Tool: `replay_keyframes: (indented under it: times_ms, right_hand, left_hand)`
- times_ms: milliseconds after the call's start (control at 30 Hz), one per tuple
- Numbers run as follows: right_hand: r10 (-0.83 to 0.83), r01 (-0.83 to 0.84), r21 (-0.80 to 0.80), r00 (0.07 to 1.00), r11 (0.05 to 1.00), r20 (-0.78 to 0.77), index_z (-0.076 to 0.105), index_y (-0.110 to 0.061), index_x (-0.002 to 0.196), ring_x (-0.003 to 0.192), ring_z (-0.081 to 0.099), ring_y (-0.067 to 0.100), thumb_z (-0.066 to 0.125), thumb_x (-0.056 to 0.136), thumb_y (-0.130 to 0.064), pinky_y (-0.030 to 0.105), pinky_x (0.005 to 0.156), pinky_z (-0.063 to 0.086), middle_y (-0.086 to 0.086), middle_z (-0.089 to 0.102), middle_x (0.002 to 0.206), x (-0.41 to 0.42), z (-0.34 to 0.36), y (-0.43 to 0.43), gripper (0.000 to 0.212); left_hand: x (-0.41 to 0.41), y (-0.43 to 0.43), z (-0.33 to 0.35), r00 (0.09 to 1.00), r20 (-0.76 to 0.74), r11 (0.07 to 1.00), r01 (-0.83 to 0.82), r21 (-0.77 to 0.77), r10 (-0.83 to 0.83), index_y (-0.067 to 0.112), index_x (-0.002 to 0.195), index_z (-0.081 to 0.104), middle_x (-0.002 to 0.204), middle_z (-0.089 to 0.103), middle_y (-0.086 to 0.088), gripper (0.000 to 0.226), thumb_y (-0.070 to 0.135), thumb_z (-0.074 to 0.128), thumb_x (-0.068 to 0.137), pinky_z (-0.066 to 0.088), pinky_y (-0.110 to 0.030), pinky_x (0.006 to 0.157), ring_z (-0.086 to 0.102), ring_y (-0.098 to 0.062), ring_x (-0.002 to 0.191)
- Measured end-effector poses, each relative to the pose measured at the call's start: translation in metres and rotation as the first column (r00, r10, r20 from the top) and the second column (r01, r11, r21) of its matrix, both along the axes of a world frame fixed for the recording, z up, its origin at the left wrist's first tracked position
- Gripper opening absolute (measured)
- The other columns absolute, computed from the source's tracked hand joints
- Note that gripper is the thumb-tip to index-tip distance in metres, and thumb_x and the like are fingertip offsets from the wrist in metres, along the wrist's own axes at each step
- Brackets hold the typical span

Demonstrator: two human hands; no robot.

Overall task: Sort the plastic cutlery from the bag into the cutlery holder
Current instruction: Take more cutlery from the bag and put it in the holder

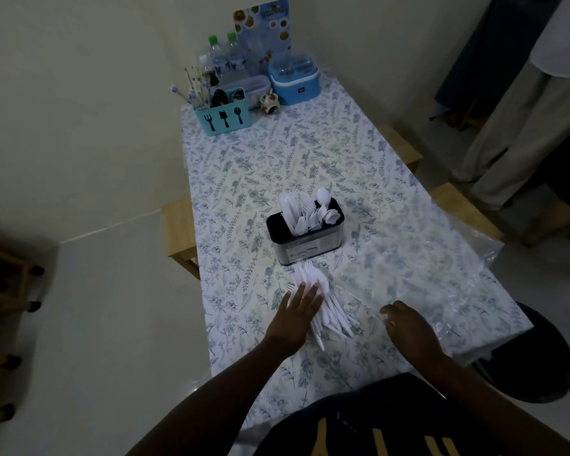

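Head view:
- Loose plastic cutlery (326, 307): all white, in a fanned pile on the floral tablecloth (244, 179), just in front of the cutlery holder (305, 240). Fork tines point toward the holder and the handles toward the person. I can make out forks; the rest of the pile is too blurred to type.
- The holder is a dark, upright oblong box with a shiny lower wall. It's already part loaded with white pieces (301, 213), and spoon bowls are bunched at its right end, one spoon (323, 195) standing taller than the others. The left end looks dark; I can't tell the dividers.
- Clear plastic bag (441, 274): lies flattened on the cloth to the right of the pile and runs off the table's right edge.
- Left hand (298, 319): flat, fingers straight and spread, palm down on the left side of the pile, fingertips over the fork heads.
- Right hand (407, 327): well to the right of the pile and not touching the cutlery. Its fingers are curled at the bag's near edge. Can't tell whether it is pinching the plastic.
- The hands are apart, with the pile's handle ends between them.
- Far end of the table: a teal caddy (222, 121), water bottles (226, 59) and a blue container (295, 82).
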State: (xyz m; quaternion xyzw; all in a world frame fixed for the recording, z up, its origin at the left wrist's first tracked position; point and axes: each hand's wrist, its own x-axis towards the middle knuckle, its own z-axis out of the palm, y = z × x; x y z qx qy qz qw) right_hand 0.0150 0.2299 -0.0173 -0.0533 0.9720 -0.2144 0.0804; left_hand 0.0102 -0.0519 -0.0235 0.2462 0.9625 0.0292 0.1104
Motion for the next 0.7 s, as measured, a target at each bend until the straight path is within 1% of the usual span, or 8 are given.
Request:
replay_keyframes:
  times_ms: [67, 133, 267, 367, 433, 500, 600, 700]
  right_hand:
    - [0.005, -0.005, -0.015, 1.000, 1.000, 0.008, 0.068, -0.010, 0.091, 0.078, 0.063, 0.028, 0.064, 0.076, 0.001, 0.039, 0.065, 0.054, 0.009, 0.063, 0.090, -0.001, 0.001, -0.001, 0.019]
    - [0.028, -0.028, -0.013, 1.000, 1.000, 0.009, 0.068, -0.010, 0.095, 0.082, 0.062, 0.027, 0.064, 0.077, -0.002, 0.038, 0.068, 0.054, 0.008, 0.062, 0.093, -0.003, 0.003, -0.003, 0.020]
    - [0.111, -0.111, -0.032, 0.994, 0.993, -0.013, 0.068, -0.011, 0.100, 0.086, 0.059, 0.026, 0.066, 0.078, -0.005, 0.037, 0.070, 0.053, 0.007, 0.062, 0.096, -0.009, 0.007, -0.004, 0.022]
    - [0.191, -0.192, -0.044, 0.981, 0.980, -0.027, 0.068, -0.012, 0.103, 0.087, 0.059, 0.027, 0.070, 0.076, -0.007, 0.037, 0.071, 0.054, 0.006, 0.062, 0.097, -0.015, 0.009, -0.003, 0.028]
    - [0.245, -0.246, -0.037, 0.969, 0.969, -0.025, 0.066, -0.014, 0.107, 0.091, 0.058, 0.026, 0.068, 0.077, -0.009, 0.035, 0.074, 0.053, 0.005, 0.061, 0.101, -0.021, 0.011, -0.002, 0.030]
    - [0.279, -0.279, -0.038, 0.960, 0.959, -0.018, 0.065, -0.015, 0.111, 0.095, 0.057, 0.024, 0.065, 0.080, -0.011, 0.033, 0.078, 0.051, 0.004, 0.061, 0.105, -0.025, 0.013, 0.002, 0.031]
    - [0.320, -0.322, -0.076, 0.947, 0.944, -0.027, 0.065, -0.015, 0.111, 0.094, 0.058, 0.024, 0.066, 0.080, -0.011, 0.033, 0.079, 0.051, 0.003, 0.061, 0.106, -0.029, 0.015, 0.005, 0.031]
    - [0.352, -0.351, -0.128, 0.936, 0.928, -0.017, 0.065, -0.016, 0.110, 0.093, 0.058, 0.022, 0.067, 0.080, -0.012, 0.029, 0.078, 0.049, 0.002, 0.062, 0.105, -0.031, 0.014, 0.005, 0.030]
  left_hand:
    - [0.002, -0.002, -0.002, 0.999, 0.019, 0.999, -0.032, 0.036, 0.031, 0.026, 0.153, -0.007, 0.160, -0.015, -0.002, 0.087, -0.002, 0.034, 0.081, 0.002, -0.046, 0.118, -0.016, -0.030, 0.147]
    - [0.004, -0.003, -0.003, 0.998, 0.041, 0.997, -0.053, 0.053, 0.051, 0.027, 0.152, -0.011, 0.160, -0.018, -0.001, 0.088, -0.004, 0.029, 0.080, -0.001, -0.044, 0.118, -0.018, -0.028, 0.147]
    - [0.007, 0.003, 0.003, 0.990, 0.094, 0.990, -0.112, 0.091, 0.103, 0.028, 0.151, -0.014, 0.158, -0.024, 0.003, 0.086, 0.001, 0.011, 0.073, -0.008, -0.040, 0.117, -0.027, -0.024, 0.144]
    - [0.010, 0.012, 0.009, 0.982, 0.105, 0.981, -0.165, 0.102, 0.154, 0.027, 0.151, -0.014, 0.156, -0.029, 0.004, 0.088, -0.008, 0.019, 0.077, -0.013, -0.038, 0.115, -0.031, -0.023, 0.142]
    - [0.011, 0.017, 0.014, 0.977, 0.106, 0.974, -0.197, 0.114, 0.185, 0.028, 0.151, -0.014, 0.156, -0.028, 0.005, 0.093, -0.013, 0.028, 0.079, -0.014, -0.038, 0.115, -0.031, -0.022, 0.142]
    - [0.012, 0.023, 0.017, 0.967, 0.112, 0.962, -0.243, 0.121, 0.230, 0.028, 0.151, -0.014, 0.157, -0.028, 0.006, 0.095, -0.014, 0.029, 0.077, -0.013, -0.037, 0.116, -0.030, -0.021, 0.143]
    - [0.014, 0.030, 0.024, 0.939, 0.132, 0.930, -0.337, 0.145, 0.319, 0.026, 0.152, -0.010, 0.157, -0.025, 0.006, 0.092, -0.013, 0.028, 0.078, -0.009, -0.037, 0.119, -0.027, -0.020, 0.144]
    - [0.018, 0.040, 0.027, 0.881, 0.176, 0.871, -0.466, 0.155, 0.440, 0.023, 0.154, 0.003, 0.160, -0.013, 0.005, 0.080, -0.007, 0.031, 0.086, 0.001, -0.039, 0.122, -0.018, -0.019, 0.147]
